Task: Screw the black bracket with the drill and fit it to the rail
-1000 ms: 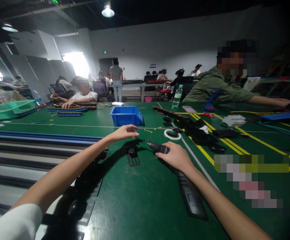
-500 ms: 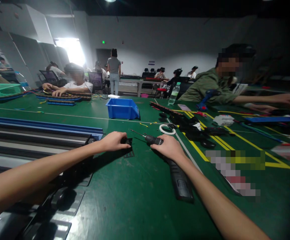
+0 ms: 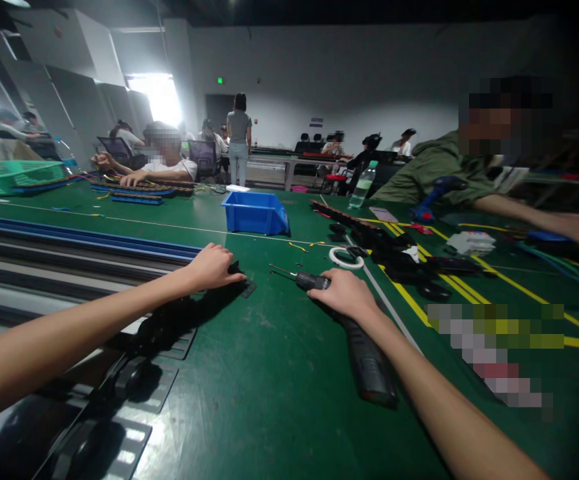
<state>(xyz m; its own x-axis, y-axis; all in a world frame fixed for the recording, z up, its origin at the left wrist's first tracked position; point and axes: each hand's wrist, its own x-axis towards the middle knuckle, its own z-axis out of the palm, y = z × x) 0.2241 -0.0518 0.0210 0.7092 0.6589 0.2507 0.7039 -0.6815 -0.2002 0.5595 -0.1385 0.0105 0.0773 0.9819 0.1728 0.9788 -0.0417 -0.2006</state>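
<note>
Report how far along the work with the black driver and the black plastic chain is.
Done: several black chain links with grey plates lie joined toward the near left. In hand: the left hand presses the small black end piece; the right hand grips the long black electric screwdriver, its bit lying on the green table. Left: the bit is off the piece.

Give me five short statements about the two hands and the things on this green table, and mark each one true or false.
1. The right hand lies on a black electric screwdriver resting on the table. True.
2. The left hand is in the air above the blue bin. False: it rests on a small black part on the table, well short of the bin.
3. A white ring lies beyond the right hand. True.
4. The blue bin sits between the two hands. False: it stands farther back, past both hands.
5. The screwdriver's thin bit points toward the person's body. False: it points away, to the left.
</note>
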